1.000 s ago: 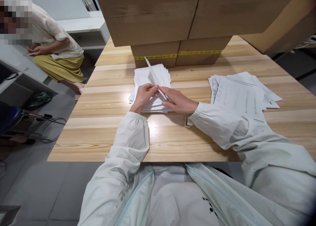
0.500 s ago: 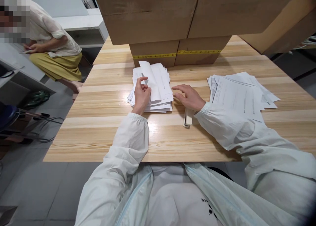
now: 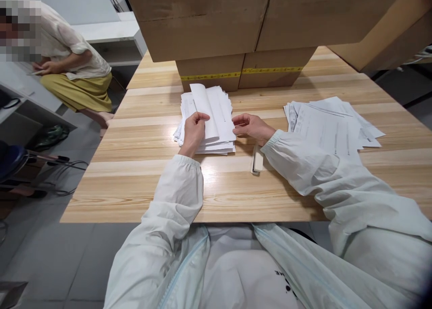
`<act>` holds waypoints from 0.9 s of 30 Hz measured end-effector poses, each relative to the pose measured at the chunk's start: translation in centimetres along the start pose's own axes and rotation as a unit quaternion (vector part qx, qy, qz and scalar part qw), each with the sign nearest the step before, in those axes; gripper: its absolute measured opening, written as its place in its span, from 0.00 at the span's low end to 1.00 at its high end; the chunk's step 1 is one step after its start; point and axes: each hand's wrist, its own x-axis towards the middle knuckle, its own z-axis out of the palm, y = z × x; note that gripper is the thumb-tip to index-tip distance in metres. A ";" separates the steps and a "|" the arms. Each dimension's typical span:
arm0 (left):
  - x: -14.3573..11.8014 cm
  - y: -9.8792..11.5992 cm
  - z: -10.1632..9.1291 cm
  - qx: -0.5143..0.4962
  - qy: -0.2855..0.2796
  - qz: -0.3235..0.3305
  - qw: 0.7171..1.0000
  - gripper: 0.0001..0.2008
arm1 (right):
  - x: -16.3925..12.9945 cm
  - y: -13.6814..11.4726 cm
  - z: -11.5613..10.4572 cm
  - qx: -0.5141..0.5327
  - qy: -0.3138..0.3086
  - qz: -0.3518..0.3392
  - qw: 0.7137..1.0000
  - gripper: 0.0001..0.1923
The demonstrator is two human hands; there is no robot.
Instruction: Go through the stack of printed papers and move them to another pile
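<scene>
A stack of printed white papers (image 3: 216, 147) lies on the table in front of me. Its top sheet (image 3: 204, 109) is partly folded over, with a raised flap on the left. My left hand (image 3: 195, 130) is closed at the left side of that flap, index finger and thumb on the paper. At the stack's right edge, the fingertips of my right hand (image 3: 252, 127) close on the paper's margin. A cream stapler (image 3: 257, 161) lies just below my right wrist, touched by neither hand's fingers.
Another spread pile of printed papers (image 3: 324, 127) lies to the right on the wooden table (image 3: 135, 183). Large cardboard boxes (image 3: 209, 25) are stacked at the back. A seated person (image 3: 72, 52) is at the far left, beside white shelving (image 3: 111, 32).
My left fingers have come down onto the folded flap. My right hand has drawn its spread fingers together at the stack's right edge. The stapler and the other pile stay put.
</scene>
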 end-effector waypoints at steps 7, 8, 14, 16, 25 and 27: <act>-0.1 0.2 0.0 -0.003 -0.003 0.004 1.000 0.14 | 0.6 -0.1 0.2 0.009 0.010 0.002 1.000 0.15; -0.1 0.2 0.0 -0.003 -0.003 -0.002 1.000 0.14 | 0.8 -0.1 0.2 0.003 0.013 -0.003 1.000 0.14; -0.1 0.5 0.0 -0.011 -0.003 -0.023 1.000 0.15 | 0.8 -0.3 0.0 -0.018 -0.009 -0.041 0.999 0.20; -0.1 0.6 0.0 -0.009 -0.003 -0.021 1.000 0.14 | 0.6 -0.2 -0.3 -0.015 -0.028 -0.037 0.999 0.23; -0.2 0.5 0.0 -0.018 -0.008 -0.009 1.000 0.13 | 2.1 0.5 0.0 -0.114 0.021 -0.099 0.988 0.18; -0.2 0.5 0.0 -0.018 -0.010 -0.007 1.000 0.13 | 2.4 0.4 0.3 -0.228 0.078 -0.193 0.951 0.16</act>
